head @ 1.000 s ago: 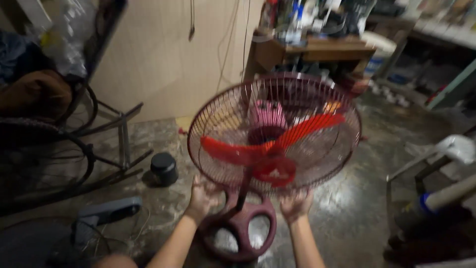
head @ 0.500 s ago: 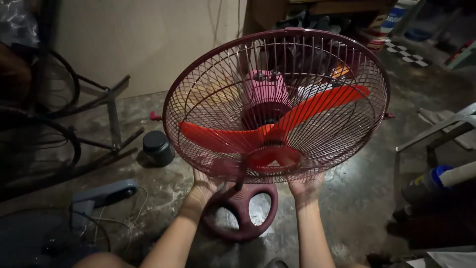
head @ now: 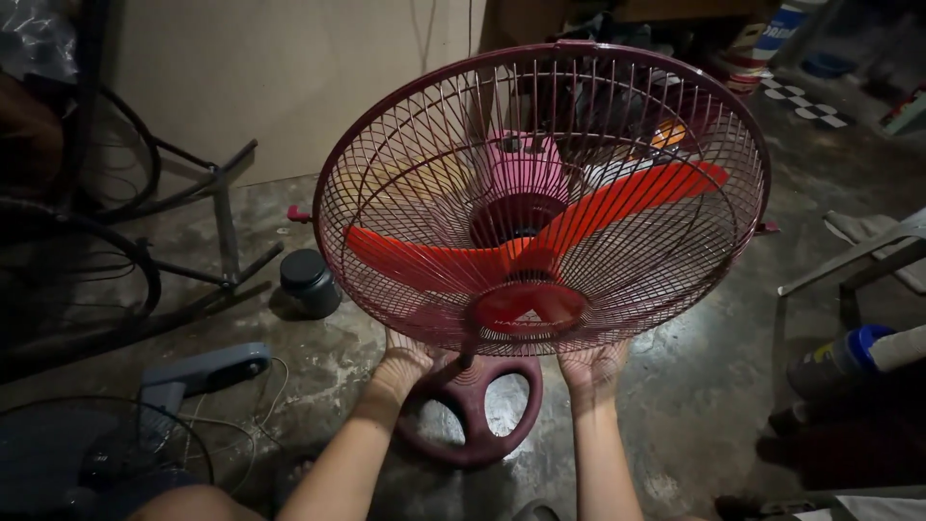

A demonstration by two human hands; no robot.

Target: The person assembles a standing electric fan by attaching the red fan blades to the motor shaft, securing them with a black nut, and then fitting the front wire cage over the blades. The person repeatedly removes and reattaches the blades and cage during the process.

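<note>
Fingers (head: 405, 349) of both hands grip the fan guard (head: 540, 193) at its bottom rim; top-heavy, it could easily tip off its base (head: 470, 410).

I see a dim room where light falls brightest on the concrete floor (head: 675, 386) beneath the fan (head: 540, 203), leaving a pale sheen. Deep shadow swallows both side edges, and the wide lens bends the corners; focus holds sharp mid-frame.

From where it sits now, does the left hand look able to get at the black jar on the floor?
Probably yes. The left hand holds the fan guard's lower rim, and bare concrete floor lies between it and the black jar; it would have to let go first.
</note>
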